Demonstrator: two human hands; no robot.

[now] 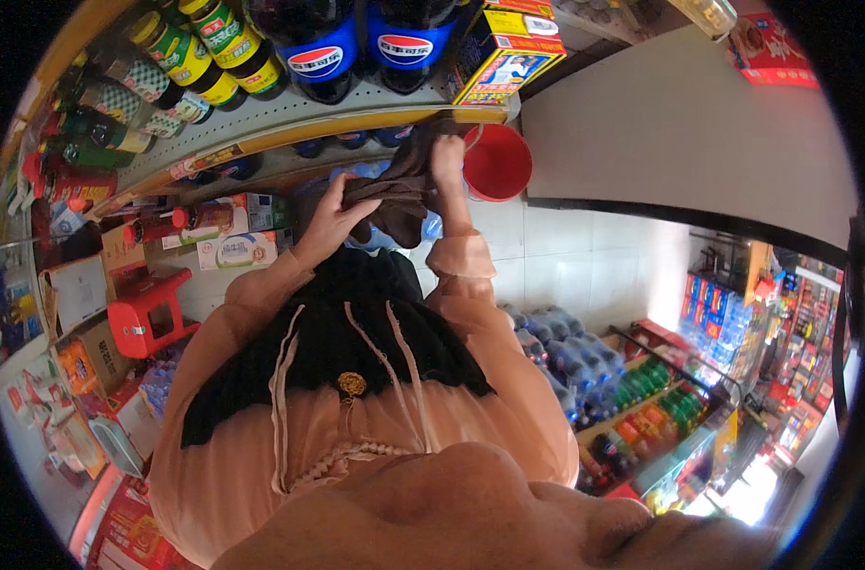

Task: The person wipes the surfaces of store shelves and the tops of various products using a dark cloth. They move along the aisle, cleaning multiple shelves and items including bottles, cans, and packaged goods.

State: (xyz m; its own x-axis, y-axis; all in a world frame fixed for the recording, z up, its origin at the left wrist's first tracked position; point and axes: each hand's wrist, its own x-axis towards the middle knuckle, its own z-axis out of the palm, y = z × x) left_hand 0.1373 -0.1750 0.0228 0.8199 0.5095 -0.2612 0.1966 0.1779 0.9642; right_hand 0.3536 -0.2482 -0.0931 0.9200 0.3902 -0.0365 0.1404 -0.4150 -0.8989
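Note:
A dark brown cloth (393,189) hangs bunched between my two hands, in front of a store shelf. My left hand (336,217) grips its near left side, with the thumb over the folds. Higher up and to the right, my right hand (448,160) is closed in a fist on the cloth. Just right of that fist stands a red bucket (500,164) on the tiled floor; its visible inside is plain red. Beneath the cloth, blue-tinted plastic bottles (382,239) are partly hidden.
Above my hands runs a shelf edge (304,130) carrying Pepsi bottles (322,57), sauce jars (222,43) and a yellow-and-blue box (504,60). A red plastic stool (151,313) and cartons (236,248) are at left. Shrink-wrapped drinks (568,349) stand at right. A grey panel (689,121) rises beyond the bucket.

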